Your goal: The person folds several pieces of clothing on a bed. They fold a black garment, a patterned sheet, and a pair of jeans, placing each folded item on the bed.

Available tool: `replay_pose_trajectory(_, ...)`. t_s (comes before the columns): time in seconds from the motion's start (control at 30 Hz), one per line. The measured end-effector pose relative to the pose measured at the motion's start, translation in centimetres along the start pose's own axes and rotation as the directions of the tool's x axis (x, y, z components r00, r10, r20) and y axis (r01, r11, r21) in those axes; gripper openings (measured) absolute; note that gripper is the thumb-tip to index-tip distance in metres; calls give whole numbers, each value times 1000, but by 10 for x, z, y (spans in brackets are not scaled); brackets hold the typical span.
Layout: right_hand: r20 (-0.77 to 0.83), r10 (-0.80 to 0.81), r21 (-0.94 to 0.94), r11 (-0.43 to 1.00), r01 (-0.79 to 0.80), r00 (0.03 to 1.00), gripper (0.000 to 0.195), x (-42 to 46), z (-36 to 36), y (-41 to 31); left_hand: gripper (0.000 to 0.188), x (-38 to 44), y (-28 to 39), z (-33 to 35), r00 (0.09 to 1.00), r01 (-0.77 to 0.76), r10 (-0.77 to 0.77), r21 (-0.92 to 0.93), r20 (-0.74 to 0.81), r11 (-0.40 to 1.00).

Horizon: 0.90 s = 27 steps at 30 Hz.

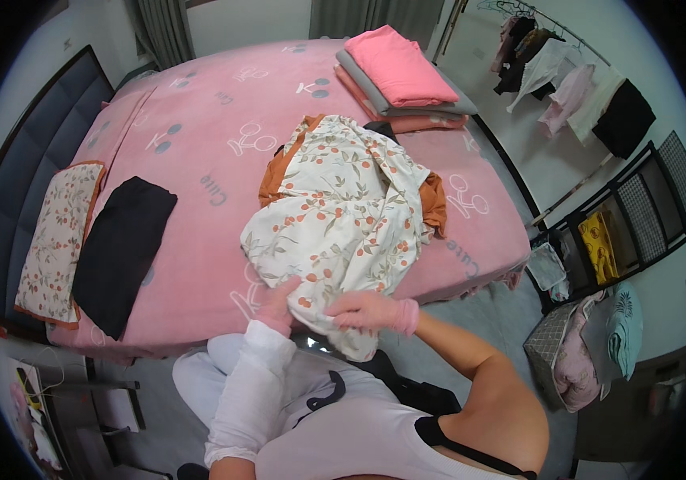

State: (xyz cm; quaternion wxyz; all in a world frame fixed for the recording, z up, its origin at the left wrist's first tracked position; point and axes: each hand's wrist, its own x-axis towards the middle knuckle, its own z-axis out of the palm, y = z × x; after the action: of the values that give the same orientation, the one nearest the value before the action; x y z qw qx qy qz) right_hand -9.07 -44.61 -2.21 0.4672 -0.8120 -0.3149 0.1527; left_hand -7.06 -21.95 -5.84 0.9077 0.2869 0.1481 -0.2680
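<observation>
A white garment (343,204) with an orange fruit and leaf print and rust-orange trim lies crumpled on the bed, its near end hanging over the mattress edge. My left hand (275,305), in a pink glove, grips the garment's lower left edge. Across the hanging end, my right hand (367,312), also gloved in pink, pinches the cloth between thumb and fingers. A small piece of dark cloth (382,129) peeks out from behind the garment's far end.
Folded black cloth (127,258) and a matching floral piece (61,240) lie at left by the padded headboard (43,132). Folded bedding (400,69) is stacked at the bed's far right. Beyond are a clothes rail (571,30), a black rack (637,204) and a full storage bag (550,348).
</observation>
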Motion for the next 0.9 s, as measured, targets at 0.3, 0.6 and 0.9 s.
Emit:
replay_pose_trajectory(0.3, -756, 477, 304, 863, -404, 449, 55, 68, -124, 161, 44, -62, 75, 63, 876, -454, 481, 414, 42, 789)
replay_pose_trajectory(0.6, -658, 130, 733, 340, 590, 742, 32, 126, -239, 7, 48, -171, 230, 41, 826, -563, 549, 181, 126, 806)
replay_pose_trajectory(0.9, 221, 200, 778, 553, -296, 954, 40, 46, -60, 15, 49, -307, 227, -122, 649, -578, 691, 382, -319, 720)
